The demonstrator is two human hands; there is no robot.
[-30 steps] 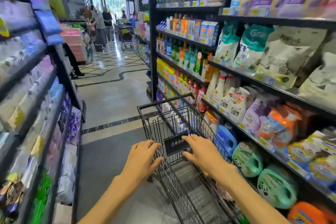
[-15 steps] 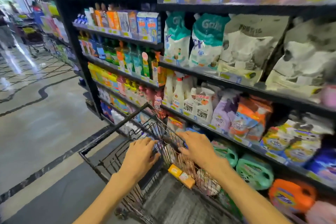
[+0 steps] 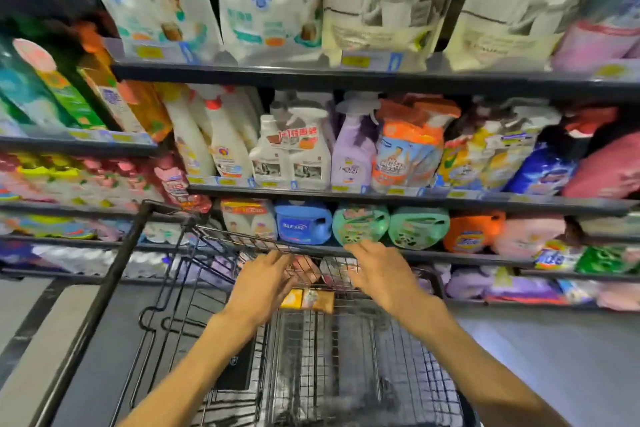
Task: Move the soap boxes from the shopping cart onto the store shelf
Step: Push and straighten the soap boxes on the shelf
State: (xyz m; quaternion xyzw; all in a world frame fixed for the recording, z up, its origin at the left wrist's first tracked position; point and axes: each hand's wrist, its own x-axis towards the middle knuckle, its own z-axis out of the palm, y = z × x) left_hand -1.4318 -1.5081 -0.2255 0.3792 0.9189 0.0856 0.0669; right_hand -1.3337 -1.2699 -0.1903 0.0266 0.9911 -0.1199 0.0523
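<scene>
A black wire shopping cart [image 3: 145, 288] stands below me, its far end against the store shelf [image 3: 381, 196]. Yellow and orange soap boxes [image 3: 308, 300] lie at the far end of the cart basket. My left hand [image 3: 261, 282] and my right hand [image 3: 382, 276] reach forward over the basket with fingers stretched out, just above the boxes. Neither hand holds anything. The left hand covers part of the boxes. The picture is motion-blurred.
The shelving is packed with spray bottles [image 3: 291, 149], detergent jugs [image 3: 303, 222], green pouches [image 3: 360, 224] and large refill bags [image 3: 377, 0]. Grey floor [image 3: 554, 357] lies to the right of the cart.
My view has swung right from the aisle to face the shelf. Both hands let go of the cart handle and reached forward over the basket toward the soap boxes.
</scene>
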